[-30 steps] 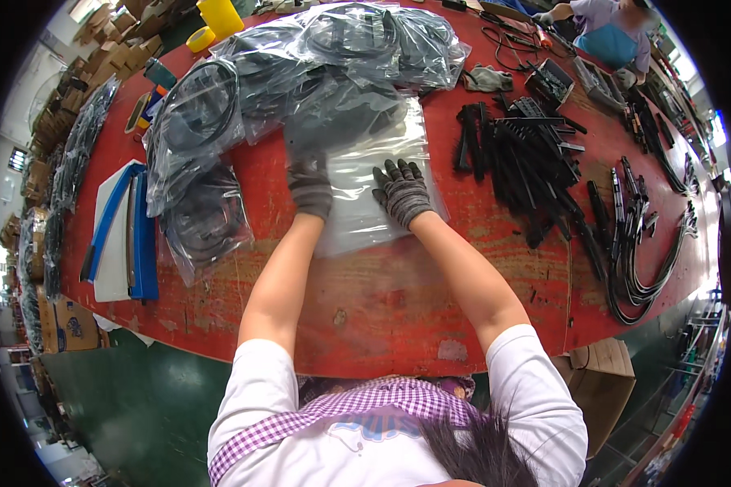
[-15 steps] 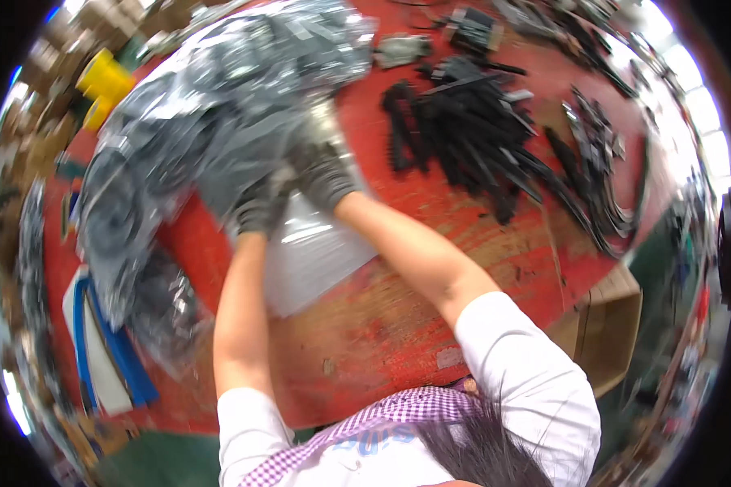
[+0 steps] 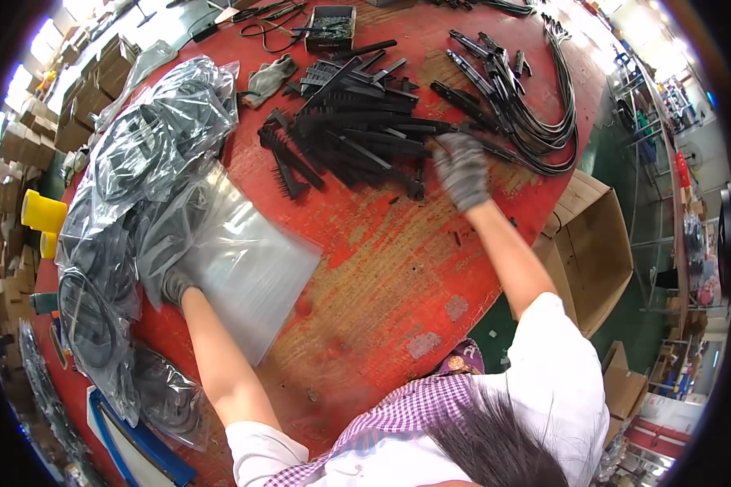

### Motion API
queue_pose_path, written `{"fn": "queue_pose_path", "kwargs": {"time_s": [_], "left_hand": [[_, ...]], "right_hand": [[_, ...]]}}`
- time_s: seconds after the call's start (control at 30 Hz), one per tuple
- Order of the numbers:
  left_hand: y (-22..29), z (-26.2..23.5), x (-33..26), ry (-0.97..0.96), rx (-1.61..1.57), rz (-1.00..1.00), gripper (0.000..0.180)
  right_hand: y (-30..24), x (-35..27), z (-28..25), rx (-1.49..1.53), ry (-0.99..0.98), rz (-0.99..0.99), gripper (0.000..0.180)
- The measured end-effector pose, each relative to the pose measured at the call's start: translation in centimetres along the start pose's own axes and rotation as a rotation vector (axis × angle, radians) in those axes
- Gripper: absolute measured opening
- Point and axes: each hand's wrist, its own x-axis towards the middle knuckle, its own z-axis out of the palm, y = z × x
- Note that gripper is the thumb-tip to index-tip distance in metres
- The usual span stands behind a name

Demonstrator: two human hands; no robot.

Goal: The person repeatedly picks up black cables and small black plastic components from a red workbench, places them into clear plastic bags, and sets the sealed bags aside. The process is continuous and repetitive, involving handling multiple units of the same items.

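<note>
My left hand (image 3: pixel 179 286), in a grey knit glove, is closed on the lower edge of a dark-filled clear plastic bag (image 3: pixel 166 231); the film partly hides its fingers. Beside it lie flat clear plastic bags (image 3: pixel 256 264) in a stack. My right hand (image 3: pixel 463 172), gloved alike and slightly blurred, hovers over the right end of a heap of black slotted plastic strips (image 3: pixel 357 126). Its fingers look stretched out, and nothing shows in them. Right of that hand lies a bundle of black cables (image 3: pixel 536 122) with long black ends.
Filled clear bags of black cable (image 3: pixel 170 122) cover the table's left side. An open box of small parts (image 3: pixel 330 28) and a loose glove (image 3: pixel 268 79) lie at the back. A blue-and-white holder (image 3: pixel 134 438) is near left; a cardboard box (image 3: pixel 589 252) stands beyond the right edge.
My right hand has left the plastic bag and moved right to the black strips. My left hand has shifted left with the bag. The view has turned rightward, uncovering more of the flat bags.
</note>
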Motion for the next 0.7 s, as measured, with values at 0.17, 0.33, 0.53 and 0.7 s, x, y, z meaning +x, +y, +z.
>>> {"fn": "queue_pose_path", "kwargs": {"time_s": [0.17,0.33,0.53,0.7], "left_hand": [[0.2,-4.0,-12.3,0.224,-0.405,0.155,0.03],[-1.8,-10.9,-21.5,-0.114,-0.417,0.399,0.028],[6.7,-12.5,-27.3,-0.472,-0.214,0.494,0.02],[19.8,-3.6,-39.0,-1.378,-0.404,0.285,0.028]], "right_hand": [[12.9,-2.6,-0.3,-0.585,-0.536,0.292,0.044],[13.1,-1.2,-3.0,-0.601,-0.803,0.158,0.037],[6.5,-8.7,-12.3,-0.406,-0.672,-0.391,0.009],[-4.2,-13.5,-16.8,0.22,-0.447,-0.717,0.012]]}}
